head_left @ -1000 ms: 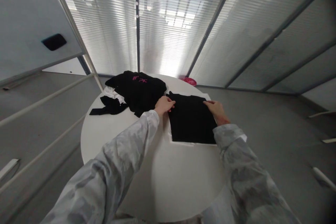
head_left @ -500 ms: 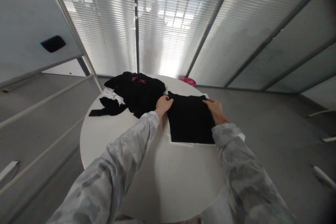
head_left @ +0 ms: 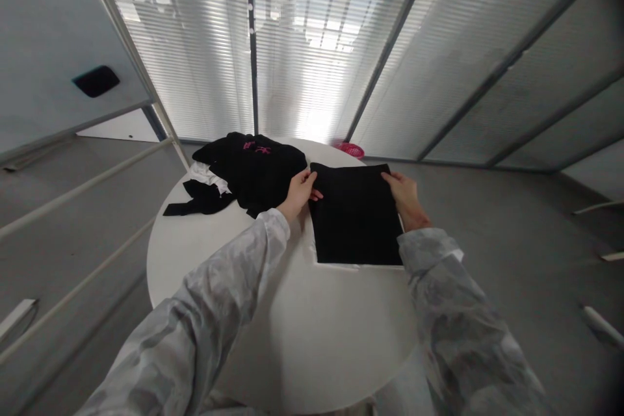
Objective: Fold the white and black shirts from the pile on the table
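A folded black garment (head_left: 355, 218) lies as a flat rectangle on the white round table (head_left: 336, 331), over a white layer whose edge shows along its left and near sides. My left hand (head_left: 299, 194) pinches its far left corner. At the far right corner my right hand (head_left: 404, 198) grips the black cloth between thumb and fingers. The far edge between both hands looks stretched and slightly raised. Just left of my left hand rests a heap of black clothing (head_left: 263, 172) with pink lettering.
Some white cloth (head_left: 207, 174) and a black sleeve-like piece (head_left: 202, 200) stick out of the heap at left. A pink basket-like object (head_left: 351, 149) sits behind the table's far edge. Glass panels with blinds (head_left: 312, 65) stand beyond; a white-framed board (head_left: 58, 32) is at left.
Both hands have moved slightly apart, with the garment's far corners in them. Its far edge now reaches a little higher and looks straighter and wider.
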Demonstrator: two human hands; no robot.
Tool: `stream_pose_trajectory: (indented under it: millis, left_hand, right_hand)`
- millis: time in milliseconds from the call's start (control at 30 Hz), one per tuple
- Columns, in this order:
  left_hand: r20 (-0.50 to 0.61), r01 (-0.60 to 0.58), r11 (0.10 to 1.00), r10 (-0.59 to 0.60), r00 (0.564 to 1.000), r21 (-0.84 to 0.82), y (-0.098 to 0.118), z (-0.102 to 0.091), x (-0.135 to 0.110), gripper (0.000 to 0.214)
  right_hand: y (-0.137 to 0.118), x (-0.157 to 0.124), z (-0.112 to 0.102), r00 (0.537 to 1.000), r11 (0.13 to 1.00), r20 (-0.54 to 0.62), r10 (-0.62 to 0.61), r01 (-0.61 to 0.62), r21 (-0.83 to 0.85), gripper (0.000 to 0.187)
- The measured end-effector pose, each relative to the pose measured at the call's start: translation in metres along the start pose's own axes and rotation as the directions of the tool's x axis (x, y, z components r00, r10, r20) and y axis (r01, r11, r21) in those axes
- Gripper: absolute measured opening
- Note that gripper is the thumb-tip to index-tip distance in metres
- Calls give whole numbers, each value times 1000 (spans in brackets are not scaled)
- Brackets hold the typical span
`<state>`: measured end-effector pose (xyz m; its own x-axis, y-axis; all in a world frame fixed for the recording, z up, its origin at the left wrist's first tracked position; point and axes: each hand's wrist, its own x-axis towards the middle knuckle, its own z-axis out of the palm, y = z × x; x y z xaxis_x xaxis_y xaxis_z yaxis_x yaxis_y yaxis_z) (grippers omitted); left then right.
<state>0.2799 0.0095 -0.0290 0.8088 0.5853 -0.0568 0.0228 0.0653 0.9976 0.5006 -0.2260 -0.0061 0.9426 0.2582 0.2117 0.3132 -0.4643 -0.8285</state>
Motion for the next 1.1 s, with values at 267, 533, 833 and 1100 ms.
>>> stream_pose_trajectory:
  millis: [267,533,833,1100]
  left_hand:
    - [-51,155,955,-147,988,251,-11,-14,2,32]
    - [70,114,925,-149,986,363,-8,-24,-11,37]
    - [159,68,853,-174,972,518,-5,-31,-24,33]
    - [39,124,881,-159,986,456,-11,-17,3,27]
  right_hand:
    - [27,15,11,992,987,83,93,-81,-141,29]
    - [37,14,16,994,996,76,78,-75,-44,35]
    - [37,8,23,997,956,7,82,-77,-282,55]
    - [26,-2,17,975,912,181,129,-44,-409,40]
